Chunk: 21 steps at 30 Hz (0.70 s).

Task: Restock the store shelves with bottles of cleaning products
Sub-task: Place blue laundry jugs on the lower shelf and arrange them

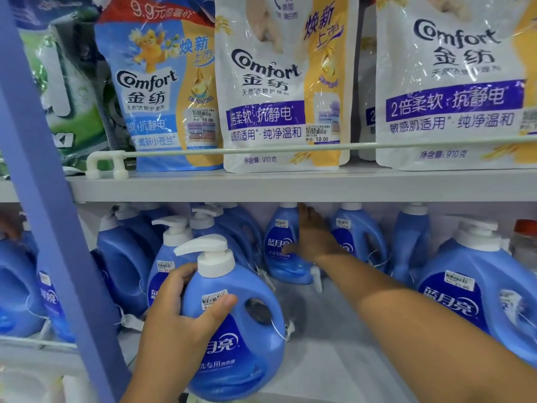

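Observation:
My left hand [186,312] grips a blue detergent bottle with a white pump top [232,324] by its shoulder, at the front edge of the lower shelf [325,359]. My right hand [312,237] reaches deep into the same shelf and lies flat against the side of a blue bottle at the back [280,251], thumb on its label. Whether the fingers wrap around that bottle is hidden. More blue bottles of the same kind stand left [125,263] and right [476,289] of the gap.
The upper shelf [261,186] carries Comfort softener pouches [279,91] behind a white rail [290,149]. A blue upright post [49,216] crosses the left side. A bare strip of shelf floor lies between the bottle rows. A red-capped jar [527,239] stands at far right.

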Motion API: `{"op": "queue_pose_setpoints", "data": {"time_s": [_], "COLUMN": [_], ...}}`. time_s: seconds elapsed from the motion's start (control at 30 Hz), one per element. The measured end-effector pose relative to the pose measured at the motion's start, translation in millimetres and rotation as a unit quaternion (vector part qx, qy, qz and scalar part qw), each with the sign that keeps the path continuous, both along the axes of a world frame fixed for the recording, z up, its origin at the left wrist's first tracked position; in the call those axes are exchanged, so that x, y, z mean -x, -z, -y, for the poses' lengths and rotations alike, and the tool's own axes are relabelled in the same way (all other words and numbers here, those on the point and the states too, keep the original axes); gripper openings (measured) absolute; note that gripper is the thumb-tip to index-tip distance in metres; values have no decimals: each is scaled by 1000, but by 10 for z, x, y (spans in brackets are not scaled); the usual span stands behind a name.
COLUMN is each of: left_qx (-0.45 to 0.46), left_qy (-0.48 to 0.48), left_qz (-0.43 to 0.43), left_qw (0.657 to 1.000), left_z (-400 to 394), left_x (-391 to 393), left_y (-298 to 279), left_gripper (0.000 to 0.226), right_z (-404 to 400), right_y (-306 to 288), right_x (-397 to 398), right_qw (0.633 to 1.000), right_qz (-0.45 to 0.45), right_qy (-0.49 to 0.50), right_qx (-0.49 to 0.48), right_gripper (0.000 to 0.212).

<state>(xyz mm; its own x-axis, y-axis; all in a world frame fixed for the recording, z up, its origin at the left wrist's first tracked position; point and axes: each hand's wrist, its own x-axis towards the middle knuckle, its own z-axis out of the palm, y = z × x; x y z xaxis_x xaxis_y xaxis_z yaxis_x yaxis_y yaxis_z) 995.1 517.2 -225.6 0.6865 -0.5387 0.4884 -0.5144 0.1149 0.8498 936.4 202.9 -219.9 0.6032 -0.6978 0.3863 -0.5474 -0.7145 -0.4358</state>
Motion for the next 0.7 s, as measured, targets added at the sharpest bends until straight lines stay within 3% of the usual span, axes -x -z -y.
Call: {"op": "queue_pose_setpoints", "data": {"time_s": [0.13, 0.33, 0.43, 0.57, 0.7], "left_qx": [-4, -6, -7, -6, 1], "left_qy": [9, 11, 12, 12, 21], "left_qz": [2, 3, 13, 13, 21], "left_qw": [1000, 1000, 1000, 1000, 1000], "left_z": [-1, 99, 134, 144, 134], "left_x": [30, 92, 81, 94, 89], "left_y": [-16, -13, 23, 1, 8], "left_gripper": [50, 50, 61, 50, 56], "right_z": [12, 75, 117, 223, 266], "right_y": [82, 87, 73, 107, 221], "right_x": [50, 99, 163, 331, 489], "right_qw": [997, 994, 996, 991, 993], "right_qz": [58, 75, 39, -36, -52], "right_qy": [-39, -77, -73, -39, -23], "right_qx": [-17, -9, 32, 121, 108], "right_gripper": [122, 119, 116, 117, 105]}}
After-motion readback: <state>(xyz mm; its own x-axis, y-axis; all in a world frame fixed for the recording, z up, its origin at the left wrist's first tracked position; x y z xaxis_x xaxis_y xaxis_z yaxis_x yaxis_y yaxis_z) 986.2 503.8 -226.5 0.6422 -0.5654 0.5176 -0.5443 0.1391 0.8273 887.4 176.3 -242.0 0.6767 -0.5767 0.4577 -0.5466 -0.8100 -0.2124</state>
